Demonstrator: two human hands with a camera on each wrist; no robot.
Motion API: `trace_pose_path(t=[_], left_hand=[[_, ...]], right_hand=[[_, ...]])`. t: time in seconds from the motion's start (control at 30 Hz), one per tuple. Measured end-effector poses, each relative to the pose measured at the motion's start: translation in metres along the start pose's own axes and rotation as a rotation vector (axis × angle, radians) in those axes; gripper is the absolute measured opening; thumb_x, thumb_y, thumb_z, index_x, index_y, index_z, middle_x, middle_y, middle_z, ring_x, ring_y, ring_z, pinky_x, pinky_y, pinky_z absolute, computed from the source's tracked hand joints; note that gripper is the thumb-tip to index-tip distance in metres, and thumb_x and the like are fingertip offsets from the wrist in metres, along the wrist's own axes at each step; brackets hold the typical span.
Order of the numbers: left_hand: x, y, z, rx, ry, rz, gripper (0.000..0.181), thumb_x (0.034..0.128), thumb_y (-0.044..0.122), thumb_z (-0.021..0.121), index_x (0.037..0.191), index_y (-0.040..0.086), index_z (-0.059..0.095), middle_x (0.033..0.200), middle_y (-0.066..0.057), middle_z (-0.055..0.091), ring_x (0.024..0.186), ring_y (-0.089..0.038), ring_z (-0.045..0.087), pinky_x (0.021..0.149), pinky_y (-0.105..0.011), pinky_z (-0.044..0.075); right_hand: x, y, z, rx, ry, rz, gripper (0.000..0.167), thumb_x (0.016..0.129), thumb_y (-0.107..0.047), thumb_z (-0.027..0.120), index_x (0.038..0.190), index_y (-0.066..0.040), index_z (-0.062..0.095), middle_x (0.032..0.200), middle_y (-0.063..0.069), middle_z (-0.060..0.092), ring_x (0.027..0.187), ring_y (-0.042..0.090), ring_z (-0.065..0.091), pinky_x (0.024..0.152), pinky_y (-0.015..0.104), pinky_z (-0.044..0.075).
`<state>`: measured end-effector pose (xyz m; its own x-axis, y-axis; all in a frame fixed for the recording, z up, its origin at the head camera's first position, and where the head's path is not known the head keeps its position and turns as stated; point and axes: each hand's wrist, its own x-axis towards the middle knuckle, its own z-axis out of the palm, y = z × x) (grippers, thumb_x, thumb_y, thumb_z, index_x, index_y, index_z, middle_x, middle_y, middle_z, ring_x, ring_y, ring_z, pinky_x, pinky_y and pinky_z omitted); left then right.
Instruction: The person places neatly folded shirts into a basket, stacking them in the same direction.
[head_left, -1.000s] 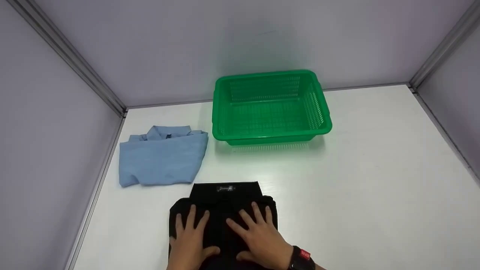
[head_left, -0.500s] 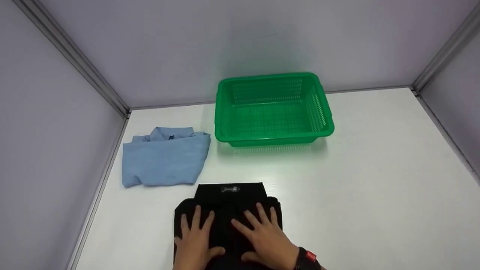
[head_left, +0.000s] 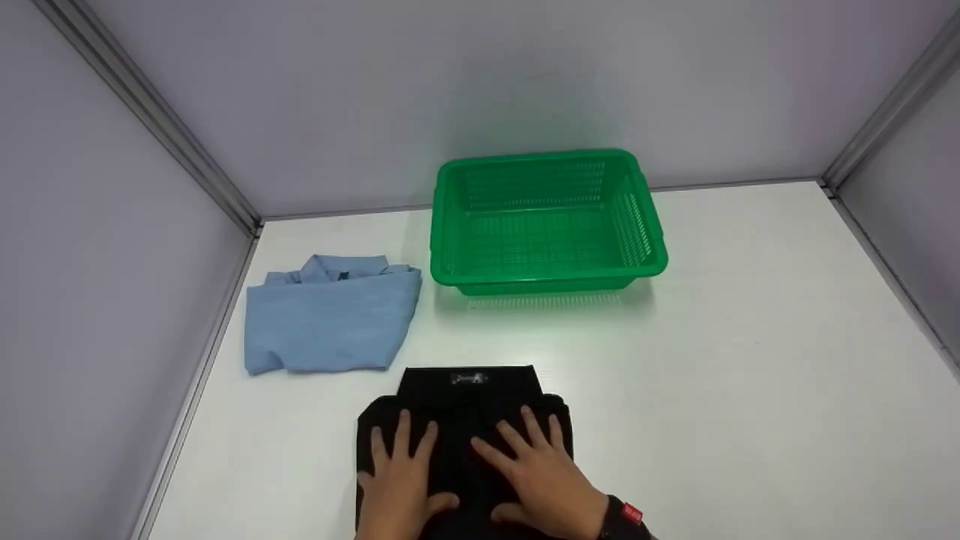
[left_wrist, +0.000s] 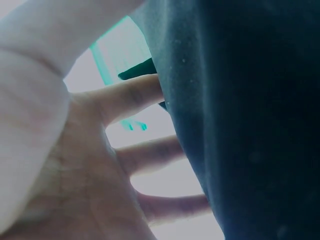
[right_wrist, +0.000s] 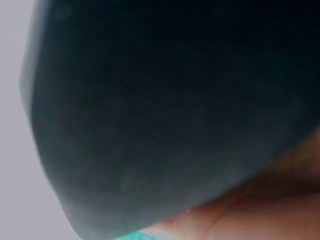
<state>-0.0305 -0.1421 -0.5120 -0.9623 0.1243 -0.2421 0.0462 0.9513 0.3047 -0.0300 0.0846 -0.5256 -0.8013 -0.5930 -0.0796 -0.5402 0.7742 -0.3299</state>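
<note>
A folded black shirt (head_left: 469,401) lies at the near edge of the head view, collar pointing away and a small label (head_left: 470,378) inside the collar. Spread over its left half is my left hand (head_left: 397,480), fingers straight. My right hand (head_left: 544,480), with a dark band on its wrist, rests on the right half with fingers also fanned out. In the left wrist view, dark cloth (left_wrist: 250,120) hides the fingertips beyond the palm. Dark cloth (right_wrist: 160,115) fills most of the right wrist view, leaving only a strip of the hand visible.
A green plastic basket (head_left: 547,286) stands at the back of the white table (head_left: 735,360), near the rear wall. Left of it lies a folded light blue shirt (head_left: 330,326). Grey panels (head_left: 90,262) enclose the table on the sides and back.
Both hands and the black shirt have slid a little to the right together. The blue shirt and basket shift only slightly in the picture. Both hands keep their spread pose.
</note>
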Motion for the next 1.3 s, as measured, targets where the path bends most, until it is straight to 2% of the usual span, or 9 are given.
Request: trace_pose_path(t=[0.37,0.73,1.07,1.3], left_hand=[[0.001,0.008,0.003,0.002,0.015,0.029,0.1,0.0714,0.048,0.095,0.155,0.012,0.053,0.168,-0.027,0.032,0.146,-0.069,0.029,0.083,-0.088,0.045],[0.004,0.015,0.004,0.024,-0.01,0.031,0.099,0.0727,0.049,0.094,0.155,0.013,0.053,0.168,-0.028,0.031,0.146,-0.069,0.03,0.082,-0.086,0.047],[0.006,0.019,0.007,0.056,0.012,0.072,0.1,0.0719,0.051,0.094,0.154,0.012,0.053,0.166,-0.03,0.034,0.144,-0.07,0.032,0.079,-0.084,0.049],[0.009,0.023,0.007,0.055,-0.003,0.076,0.1,0.0727,0.051,0.094,0.155,0.012,0.052,0.167,-0.029,0.032,0.145,-0.069,0.032,0.081,-0.085,0.048]], right_hand=[[-0.006,0.006,-0.003,0.033,-0.009,0.019,0.085,0.088,-0.057,0.08,0.162,-0.031,0.044,0.16,0.017,0.051,0.151,0.057,0.037,0.11,0.081,0.037],[-0.011,0.012,-0.005,0.073,-0.01,0.03,0.086,0.088,-0.055,0.081,0.161,-0.03,0.045,0.161,0.018,0.05,0.151,0.058,0.035,0.11,0.082,0.034],[-0.016,0.018,-0.005,0.092,0.007,0.02,0.085,0.089,-0.055,0.079,0.162,-0.029,0.044,0.16,0.019,0.05,0.15,0.059,0.036,0.108,0.084,0.034],[-0.018,0.021,-0.006,0.091,0.011,0.027,0.085,0.089,-0.057,0.079,0.162,-0.029,0.044,0.16,0.02,0.05,0.15,0.06,0.036,0.108,0.085,0.035]])
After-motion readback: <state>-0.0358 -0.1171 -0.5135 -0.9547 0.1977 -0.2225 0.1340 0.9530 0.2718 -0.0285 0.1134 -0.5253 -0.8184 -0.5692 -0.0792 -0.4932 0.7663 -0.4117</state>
